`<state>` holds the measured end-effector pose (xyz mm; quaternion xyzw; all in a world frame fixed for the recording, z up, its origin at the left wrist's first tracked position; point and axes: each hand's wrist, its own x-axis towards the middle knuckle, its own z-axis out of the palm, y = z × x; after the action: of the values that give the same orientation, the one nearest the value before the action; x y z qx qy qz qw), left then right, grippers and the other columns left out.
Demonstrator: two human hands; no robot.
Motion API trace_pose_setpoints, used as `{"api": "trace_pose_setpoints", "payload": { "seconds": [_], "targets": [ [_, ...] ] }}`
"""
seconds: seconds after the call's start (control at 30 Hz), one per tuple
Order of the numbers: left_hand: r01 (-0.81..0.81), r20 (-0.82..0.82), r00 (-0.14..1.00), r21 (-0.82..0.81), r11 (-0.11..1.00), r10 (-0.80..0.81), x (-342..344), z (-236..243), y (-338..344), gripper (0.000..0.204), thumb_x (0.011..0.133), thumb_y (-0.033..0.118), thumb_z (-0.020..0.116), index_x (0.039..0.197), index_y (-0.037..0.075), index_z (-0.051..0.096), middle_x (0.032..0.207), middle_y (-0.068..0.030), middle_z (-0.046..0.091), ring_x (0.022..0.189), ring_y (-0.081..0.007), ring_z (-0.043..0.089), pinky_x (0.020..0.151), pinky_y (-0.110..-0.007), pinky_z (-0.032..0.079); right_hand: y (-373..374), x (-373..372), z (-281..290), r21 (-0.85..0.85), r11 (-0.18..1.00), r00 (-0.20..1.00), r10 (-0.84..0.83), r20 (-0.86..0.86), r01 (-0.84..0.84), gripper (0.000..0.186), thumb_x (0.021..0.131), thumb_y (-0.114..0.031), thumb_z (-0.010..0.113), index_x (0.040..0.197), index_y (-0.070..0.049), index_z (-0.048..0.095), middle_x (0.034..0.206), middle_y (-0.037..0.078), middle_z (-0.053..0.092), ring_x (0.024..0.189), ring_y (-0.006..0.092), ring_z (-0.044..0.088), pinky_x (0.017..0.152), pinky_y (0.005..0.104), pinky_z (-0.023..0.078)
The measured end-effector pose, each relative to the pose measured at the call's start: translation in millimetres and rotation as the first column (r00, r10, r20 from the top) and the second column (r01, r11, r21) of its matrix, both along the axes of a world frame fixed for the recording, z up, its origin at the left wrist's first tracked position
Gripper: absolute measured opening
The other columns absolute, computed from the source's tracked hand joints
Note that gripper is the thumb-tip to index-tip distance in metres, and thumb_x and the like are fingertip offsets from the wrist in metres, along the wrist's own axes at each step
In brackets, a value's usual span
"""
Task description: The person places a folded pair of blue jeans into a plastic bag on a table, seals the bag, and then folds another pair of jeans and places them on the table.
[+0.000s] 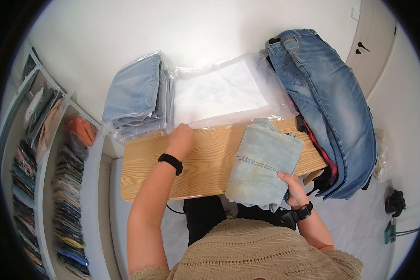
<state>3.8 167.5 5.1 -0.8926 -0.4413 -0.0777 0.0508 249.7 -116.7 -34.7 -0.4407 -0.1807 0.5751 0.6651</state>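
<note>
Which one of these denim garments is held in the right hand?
The folded, pale-blue garment at the near edge of the table. The right hand grips it; the stack in clear plastic is at left, the long jeans at right.

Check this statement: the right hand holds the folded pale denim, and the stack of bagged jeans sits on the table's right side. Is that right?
Not quite: the head view shows the stack of bagged jeans on the table's left side. The right hand does hold the folded pale denim.
</note>
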Motion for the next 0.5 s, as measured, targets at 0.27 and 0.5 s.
{"api": "trace_pose_setpoints", "payload": {
  "seconds": [0.27, 0.5],
  "targets": [
    [0.310, 0.111, 0.947, -0.086, 0.947, -0.301, 27.9, 5.1, -64.4, 0.015, 0.076, 0.010, 0.054, 0.074, -0.002, 0.062, 0.084, -0.0195, 0.060, 0.079, -0.0353, 0.059, 0.072, -0.043, 0.049, -29.3, 6.3, -2.3, 0.114, 0.986, 0.988, -0.129, 0.087, 0.118, 0.062, 0.075, -0.016, 0.066, 0.129, 0.003, 0.040, 0.124, 0.012, 0.051, 0.111, 0.0233, 0.050, 0.094, 0.0341, 0.040],
    [0.670, 0.476, 0.740, -0.470, 0.574, -0.475, 85.4, 10.0, -135.6, 0.021, 0.083, 0.014, 0.056, 0.097, -0.002, 0.061, 0.100, -0.0185, 0.058, 0.088, -0.0322, 0.060, 0.079, -0.039, 0.050, -96.0, 54.6, 16.9, 0.183, 0.889, 0.905, -0.426, -0.001, 0.419, 0.061, 0.077, -0.033, 0.063, 0.126, 0.000, 0.044, 0.118, 0.014, 0.055, 0.107, 0.0278, 0.054, 0.093, 0.0391, 0.043]
  ]
}}
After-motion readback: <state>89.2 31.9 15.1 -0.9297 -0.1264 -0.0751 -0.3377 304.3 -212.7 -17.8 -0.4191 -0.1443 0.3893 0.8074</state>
